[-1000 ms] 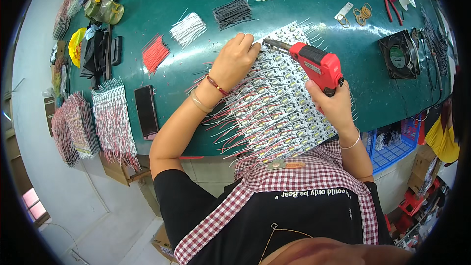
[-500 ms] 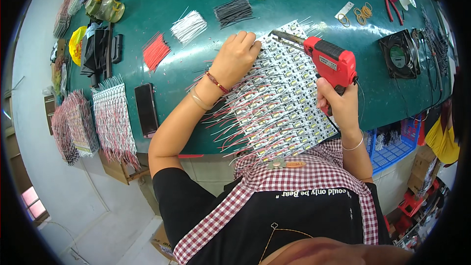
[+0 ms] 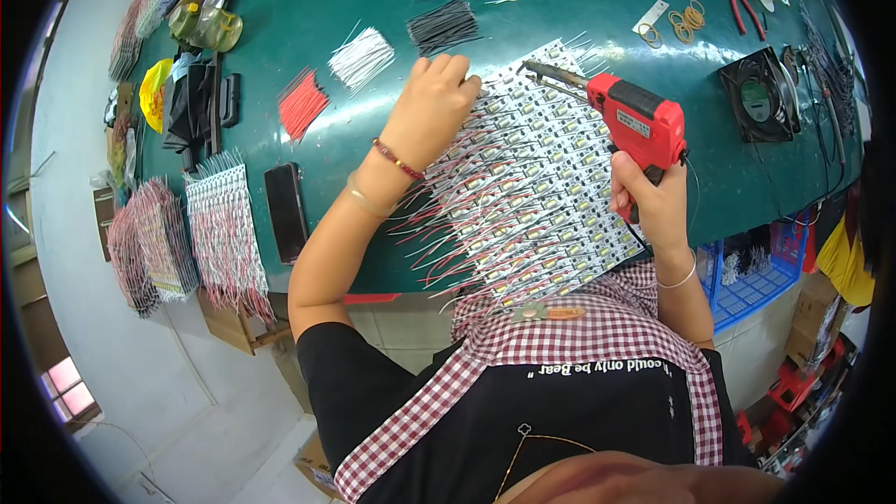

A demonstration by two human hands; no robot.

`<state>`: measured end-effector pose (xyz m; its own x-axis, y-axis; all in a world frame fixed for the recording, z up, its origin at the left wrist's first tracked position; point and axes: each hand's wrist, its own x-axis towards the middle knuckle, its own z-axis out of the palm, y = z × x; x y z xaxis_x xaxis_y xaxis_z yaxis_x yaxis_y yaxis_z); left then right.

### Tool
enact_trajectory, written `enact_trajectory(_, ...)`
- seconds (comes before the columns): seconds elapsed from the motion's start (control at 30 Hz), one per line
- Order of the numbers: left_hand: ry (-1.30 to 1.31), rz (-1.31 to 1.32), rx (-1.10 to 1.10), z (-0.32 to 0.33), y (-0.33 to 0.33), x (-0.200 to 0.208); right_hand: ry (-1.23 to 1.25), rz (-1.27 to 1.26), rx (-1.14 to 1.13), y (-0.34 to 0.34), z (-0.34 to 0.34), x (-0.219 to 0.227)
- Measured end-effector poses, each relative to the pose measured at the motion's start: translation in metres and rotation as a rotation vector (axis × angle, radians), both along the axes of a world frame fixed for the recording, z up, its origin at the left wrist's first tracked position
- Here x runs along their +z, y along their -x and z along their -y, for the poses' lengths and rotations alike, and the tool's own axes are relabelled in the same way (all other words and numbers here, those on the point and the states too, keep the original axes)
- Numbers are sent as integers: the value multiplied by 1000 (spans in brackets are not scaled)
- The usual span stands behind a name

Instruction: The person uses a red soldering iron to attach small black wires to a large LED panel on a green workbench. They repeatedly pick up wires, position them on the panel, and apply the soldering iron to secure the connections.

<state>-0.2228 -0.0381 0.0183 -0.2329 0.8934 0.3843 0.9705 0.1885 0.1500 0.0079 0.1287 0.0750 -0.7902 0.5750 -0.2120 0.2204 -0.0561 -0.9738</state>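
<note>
The red soldering gun [image 3: 635, 117] sits right of centre, its long axis slanting up-left, metal tip over the upper edge of the sheet of small LED modules [image 3: 523, 187]. The right hand [image 3: 653, 210] is wrapped closed around its grip (the lower handle is hidden by the fingers). The left hand [image 3: 431, 107] lies curled, fingertips pressing the sheet's upper-left part; whether it pinches a wire cannot be made out. The sheet overhangs the green table [image 3: 560, 28] edge toward the checked apron. Bare tabletop lies above; a black fan [image 3: 758, 98] stands to the right.
</note>
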Motion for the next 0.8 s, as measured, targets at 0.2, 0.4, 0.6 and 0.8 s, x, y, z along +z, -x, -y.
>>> enact_trajectory(0.2,-192,61,37,-2,-15,5,-2,64,-13,-4,0,-4)
enact_trajectory(0.4,-172,150,9,-6,-30,-28,-1,86,25,-5,4,-3)
enact_trajectory(0.6,-130,137,-3,-8,-32,-28,-22,104,24,-6,5,-6)
enact_trajectory(0.8,-111,115,-9,-9,-32,-25,-52,185,45,-5,7,-5)
